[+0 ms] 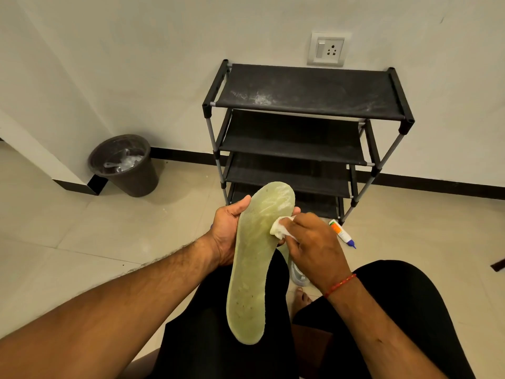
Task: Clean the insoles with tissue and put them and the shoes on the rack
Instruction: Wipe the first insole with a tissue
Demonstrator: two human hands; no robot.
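Note:
My left hand [228,231] grips a long pale green insole [254,269] by its upper left edge, toe end pointing up and away from me. A crumpled white tissue [278,228] sits pressed against the insole's right side, pinched in my right hand [314,247]. Part of a white shoe [299,276] shows on the floor below my right wrist, mostly hidden. The black shoe rack [306,105] stands against the wall ahead, its shelves bare and the top one dusty.
A dark waste bin [125,165] holding clear plastic stands at the left by the wall corner. A white glue tube [341,232] lies on the tiled floor near the rack's right leg. My knees in black shorts fill the lower frame.

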